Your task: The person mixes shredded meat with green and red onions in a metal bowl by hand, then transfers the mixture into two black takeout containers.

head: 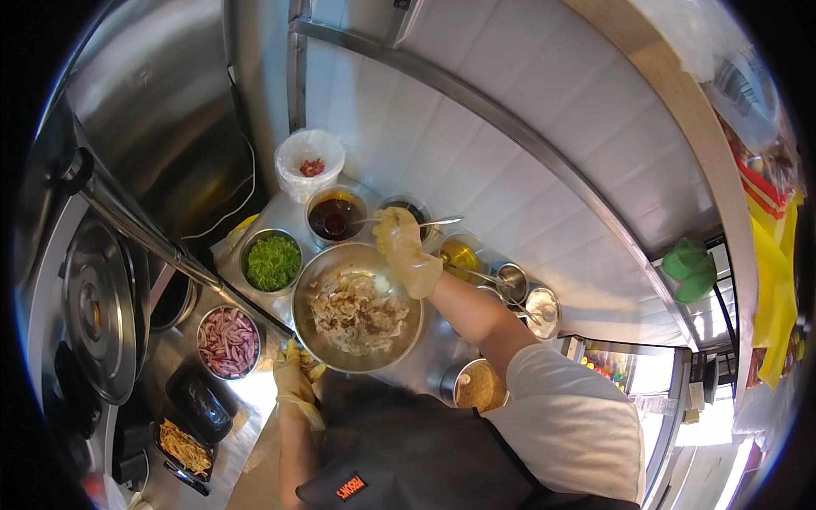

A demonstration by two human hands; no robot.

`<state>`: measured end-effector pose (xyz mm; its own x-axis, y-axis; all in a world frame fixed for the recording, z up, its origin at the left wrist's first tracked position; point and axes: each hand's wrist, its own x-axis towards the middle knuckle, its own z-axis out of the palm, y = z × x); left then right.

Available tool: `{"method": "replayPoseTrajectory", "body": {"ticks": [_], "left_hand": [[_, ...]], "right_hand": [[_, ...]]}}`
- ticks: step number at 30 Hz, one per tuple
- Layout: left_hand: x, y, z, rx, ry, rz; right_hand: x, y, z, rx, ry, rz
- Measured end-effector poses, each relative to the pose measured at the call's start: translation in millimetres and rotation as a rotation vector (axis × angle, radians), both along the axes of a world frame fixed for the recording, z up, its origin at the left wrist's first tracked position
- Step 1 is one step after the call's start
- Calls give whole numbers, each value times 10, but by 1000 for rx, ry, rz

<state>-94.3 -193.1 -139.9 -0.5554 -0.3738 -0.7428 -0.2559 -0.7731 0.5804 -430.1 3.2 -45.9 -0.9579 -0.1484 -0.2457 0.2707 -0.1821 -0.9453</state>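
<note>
My right hand [403,252], in a pale yellow glove, is closed around a metal spoon [366,221] above the far rim of a large steel mixing bowl [359,363]. The spoon's left end reaches over a pot of dark brown sauce [335,215]; my glove hides its middle. Pale, wet food pieces [360,312] with brown sauce on them lie in the bowl. At the bowl's near left rim, my gloved left hand [298,373] grips the edge. Behind my right hand stands a pot with dark contents [408,205], partly covered from view.
Around the bowl stand shredded greens [274,262], sliced red onion [228,342], yellow oil [460,256], a plastic-lined tub [310,162] and a pot of brown granules [479,386]. A black takeaway box [185,446] holds noodles. A metal bar [191,264] crosses at left.
</note>
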Motion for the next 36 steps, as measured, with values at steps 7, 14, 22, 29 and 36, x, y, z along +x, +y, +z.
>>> {"method": "replayPoseTrajectory", "body": {"ticks": [7,14,22,29,36], "left_hand": [[19,-28,-6,9,35,-49],[43,-109,46,104,98,-119],[59,-155,22,100,84,-168],[60,-165,47,94,90,-180],[72,-185,-47,99,97,-170]], "right_hand": [[422,260,115,-1,112,-39],[1425,663,566,124,42,-53],[2314,1301,664,287,11,-77],[2428,1075,404,174,-83,-215],[1752,1042,77,11,-105,-254]]}}
